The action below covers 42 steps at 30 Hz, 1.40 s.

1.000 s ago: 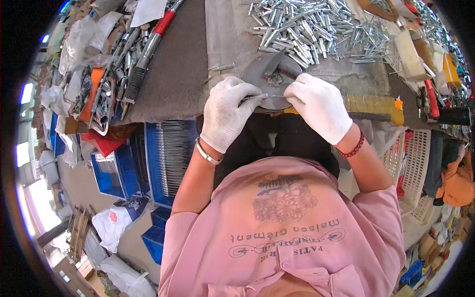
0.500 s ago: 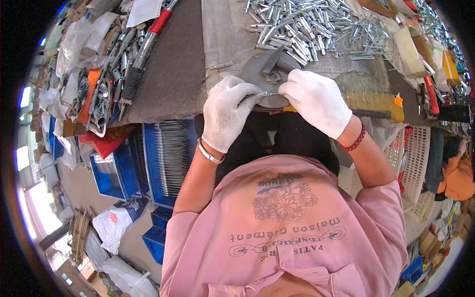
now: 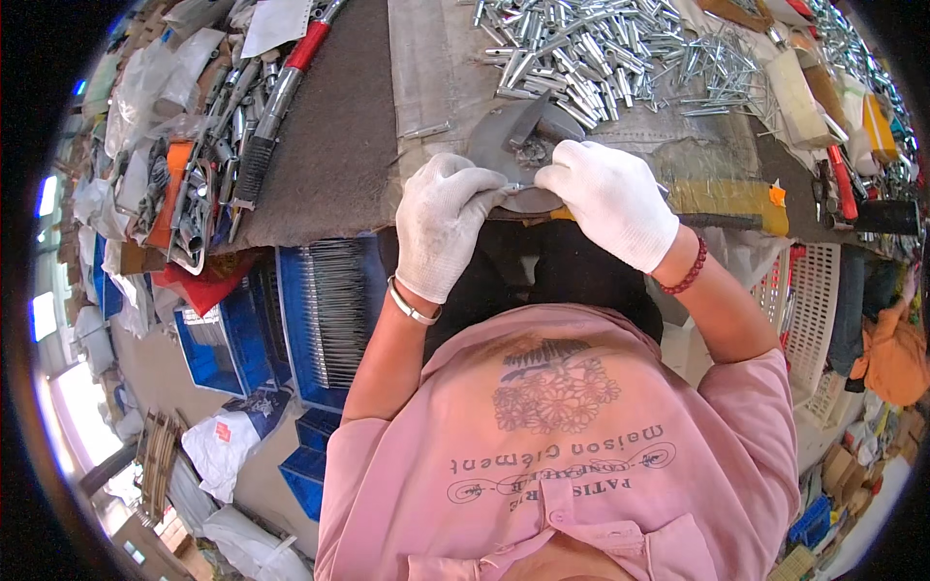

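My left hand (image 3: 446, 223), in a white knit glove, is closed in a pinch at the bench's front edge. Facing it, my gloved right hand (image 3: 610, 198) is pinched too, its fingertips almost meeting the left ones. Between them shows a small silvery metal piece (image 3: 520, 186), mostly hidden by the fingers. A dark metal tip (image 3: 663, 192) pokes out beside the right glove's outer edge. Just beyond and beneath my fingers sits a grey round plate (image 3: 489, 140) with an upright metal block (image 3: 528, 121) on it.
A heap of short metal tubes (image 3: 572, 58) lies behind the plate, with thin metal pins (image 3: 722, 73) to its right. One tube (image 3: 426, 130) lies apart. Tools with a red-handled bar (image 3: 308, 46) crowd the left. Below the bench are a blue bin of rods (image 3: 329, 310) and a white basket (image 3: 812, 300).
My right hand has shifted slightly left, and a metal tip now shows at its outer side. The left hand stays nearly still, pinched as before.
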Each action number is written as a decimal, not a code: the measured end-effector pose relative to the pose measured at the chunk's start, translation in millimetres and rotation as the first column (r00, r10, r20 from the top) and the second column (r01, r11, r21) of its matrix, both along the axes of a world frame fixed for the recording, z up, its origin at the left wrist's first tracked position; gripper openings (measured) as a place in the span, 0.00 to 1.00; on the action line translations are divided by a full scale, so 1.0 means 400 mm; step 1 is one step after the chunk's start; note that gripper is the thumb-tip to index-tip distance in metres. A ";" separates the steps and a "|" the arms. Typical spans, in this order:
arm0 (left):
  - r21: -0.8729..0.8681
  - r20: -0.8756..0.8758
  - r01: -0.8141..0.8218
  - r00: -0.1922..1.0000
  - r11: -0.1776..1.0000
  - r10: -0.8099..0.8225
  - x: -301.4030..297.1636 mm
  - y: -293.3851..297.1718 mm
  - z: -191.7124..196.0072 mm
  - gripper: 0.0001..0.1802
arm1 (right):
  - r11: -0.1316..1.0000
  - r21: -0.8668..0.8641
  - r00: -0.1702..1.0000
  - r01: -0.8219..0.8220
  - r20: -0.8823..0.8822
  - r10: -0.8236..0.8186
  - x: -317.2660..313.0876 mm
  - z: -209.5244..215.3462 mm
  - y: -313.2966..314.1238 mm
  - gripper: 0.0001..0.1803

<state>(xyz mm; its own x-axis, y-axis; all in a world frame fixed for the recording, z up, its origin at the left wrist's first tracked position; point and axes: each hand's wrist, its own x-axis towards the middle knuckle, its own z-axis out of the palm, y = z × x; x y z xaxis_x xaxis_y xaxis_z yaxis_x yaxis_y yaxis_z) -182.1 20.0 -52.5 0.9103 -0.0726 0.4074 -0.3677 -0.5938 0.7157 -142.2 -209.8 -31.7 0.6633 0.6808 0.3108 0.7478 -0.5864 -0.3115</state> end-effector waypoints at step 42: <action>0.044 0.059 0.021 0.998 0.999 -0.023 -0.012 0.007 -0.017 0.07 | 0.875 0.314 0.770 0.369 -0.630 -0.099 -0.030 0.055 0.036 0.04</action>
